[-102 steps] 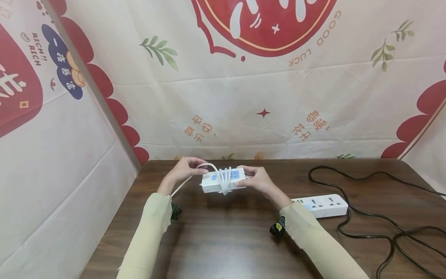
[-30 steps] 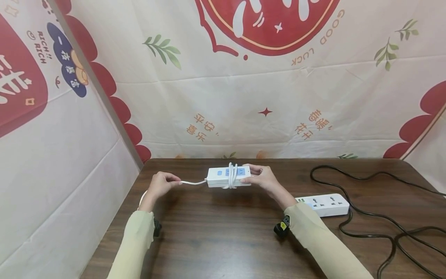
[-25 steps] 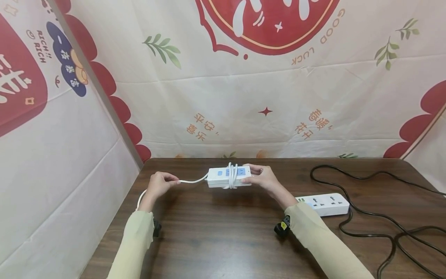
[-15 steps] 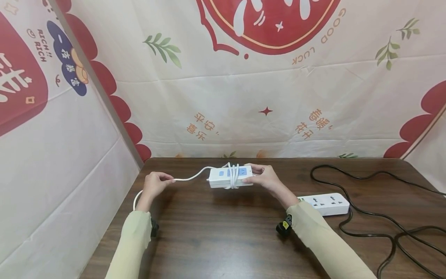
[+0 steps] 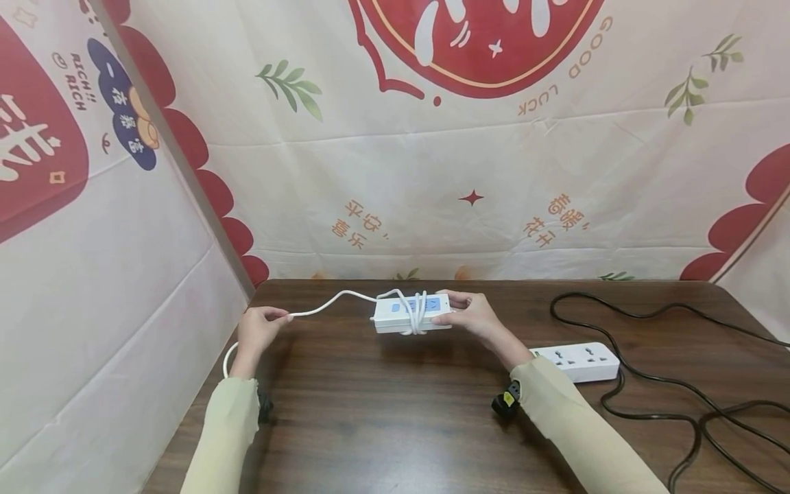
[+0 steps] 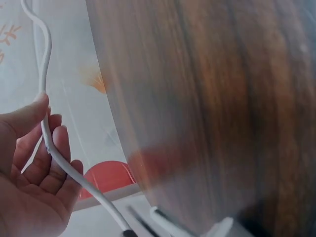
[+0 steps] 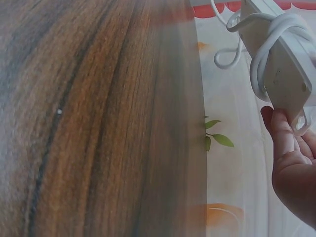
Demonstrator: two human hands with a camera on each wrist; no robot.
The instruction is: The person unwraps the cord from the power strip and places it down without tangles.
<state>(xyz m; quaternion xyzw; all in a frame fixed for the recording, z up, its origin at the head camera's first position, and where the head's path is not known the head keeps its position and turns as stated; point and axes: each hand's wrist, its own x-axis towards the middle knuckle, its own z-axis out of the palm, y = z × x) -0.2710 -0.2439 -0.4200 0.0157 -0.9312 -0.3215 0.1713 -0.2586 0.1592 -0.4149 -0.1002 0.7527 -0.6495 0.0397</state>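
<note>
A small white power strip (image 5: pixel 387 318) with blue sockets is held up over the table's far part, several turns of its white cord (image 5: pixel 418 313) wound round its middle. My right hand (image 5: pixel 472 317) grips its right end between thumb and fingers; the right wrist view shows the strip (image 7: pixel 286 74) from below, above the right hand (image 7: pixel 291 153). Off to the left, my left hand (image 5: pixel 258 332) pinches the free cord, which arcs across from the strip. In the left wrist view the cord (image 6: pixel 45 64) passes under the left thumb and over the palm of the left hand (image 6: pixel 37 182).
A larger white power strip (image 5: pixel 586 363) lies on the brown wooden table (image 5: pixel 382 425), partly behind the right forearm. Its black cable (image 5: pixel 666 384) snakes over the right side. A printed cloth (image 5: pixel 395 171) hangs behind the table and along its left.
The left hand, earlier beside the strip, has moved left and toward me, drawing out the cord. A length of cord now rises loose off the wrap. The right hand shifted slightly right with the strip.
</note>
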